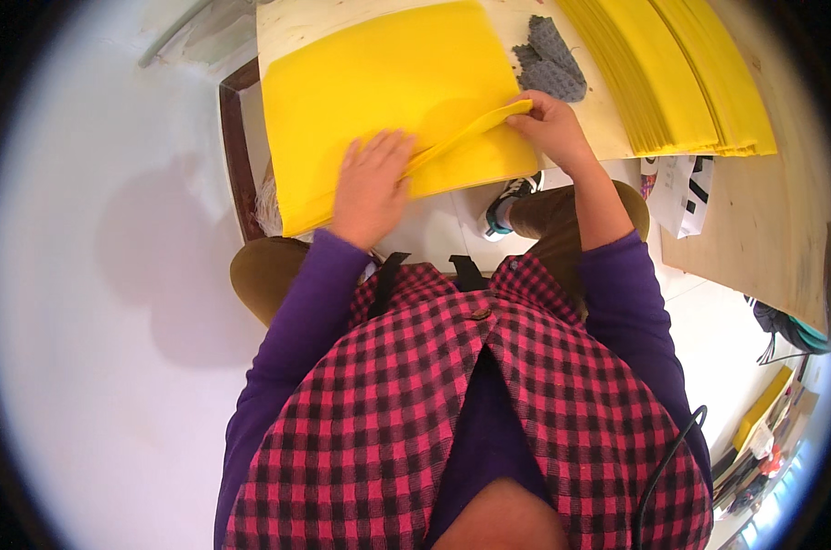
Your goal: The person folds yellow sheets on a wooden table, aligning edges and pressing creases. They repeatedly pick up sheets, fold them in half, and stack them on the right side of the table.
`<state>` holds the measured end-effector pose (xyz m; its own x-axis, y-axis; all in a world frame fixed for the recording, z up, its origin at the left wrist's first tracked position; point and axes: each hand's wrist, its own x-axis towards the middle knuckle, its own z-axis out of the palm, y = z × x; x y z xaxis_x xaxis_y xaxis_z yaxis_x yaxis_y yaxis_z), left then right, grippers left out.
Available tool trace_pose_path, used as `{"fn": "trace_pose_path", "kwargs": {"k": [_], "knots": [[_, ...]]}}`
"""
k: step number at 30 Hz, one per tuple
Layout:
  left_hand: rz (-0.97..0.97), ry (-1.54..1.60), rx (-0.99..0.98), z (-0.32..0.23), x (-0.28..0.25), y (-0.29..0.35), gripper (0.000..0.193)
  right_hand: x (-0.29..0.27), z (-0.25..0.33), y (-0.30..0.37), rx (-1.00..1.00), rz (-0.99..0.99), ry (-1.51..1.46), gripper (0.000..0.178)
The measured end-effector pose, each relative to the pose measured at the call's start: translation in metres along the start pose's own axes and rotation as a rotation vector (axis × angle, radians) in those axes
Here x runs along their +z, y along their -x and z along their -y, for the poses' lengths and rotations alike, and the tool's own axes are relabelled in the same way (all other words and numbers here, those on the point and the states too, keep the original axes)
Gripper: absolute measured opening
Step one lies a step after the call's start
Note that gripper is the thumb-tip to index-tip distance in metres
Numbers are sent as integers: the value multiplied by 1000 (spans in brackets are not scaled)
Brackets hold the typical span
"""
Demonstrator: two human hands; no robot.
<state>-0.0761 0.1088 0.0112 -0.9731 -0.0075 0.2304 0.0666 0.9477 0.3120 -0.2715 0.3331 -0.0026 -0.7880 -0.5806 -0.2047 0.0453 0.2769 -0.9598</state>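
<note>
A large yellow sheet (379, 73) lies flat on the wooden table, its near edge along the table's front. My left hand (373, 183) rests on the near part of the sheet, palm down with fingers stretched out. At the sheet's near right, my right hand (548, 128) pinches the end of a narrow folded strip of its edge between thumb and fingers. That strip stands slightly raised and runs slanting down toward my left hand. Whether one sheet or several lie there, I cannot tell.
A crumpled grey cloth (551, 62) lies beyond my right hand. Thick stacks of yellow sheets (672, 82) fill the table's right side. A white bag (686, 192) sits below the right edge, near a wooden board (754, 229). A white wall (113, 275) stands at left.
</note>
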Motion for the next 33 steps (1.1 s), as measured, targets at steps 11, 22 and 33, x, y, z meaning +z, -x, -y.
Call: {"fn": "trace_pose_path", "kwargs": {"k": [11,22,33], "knots": [[-291,183,-332,104,-49,90,46,-3,1,6,-19,-20,-70,14],[-309,515,-482,111,-52,87,44,-8,0,7,-27,5,-59,20],[-368,334,-404,108,-62,94,52,-3,10,20,-46,44,-121,43]]}}
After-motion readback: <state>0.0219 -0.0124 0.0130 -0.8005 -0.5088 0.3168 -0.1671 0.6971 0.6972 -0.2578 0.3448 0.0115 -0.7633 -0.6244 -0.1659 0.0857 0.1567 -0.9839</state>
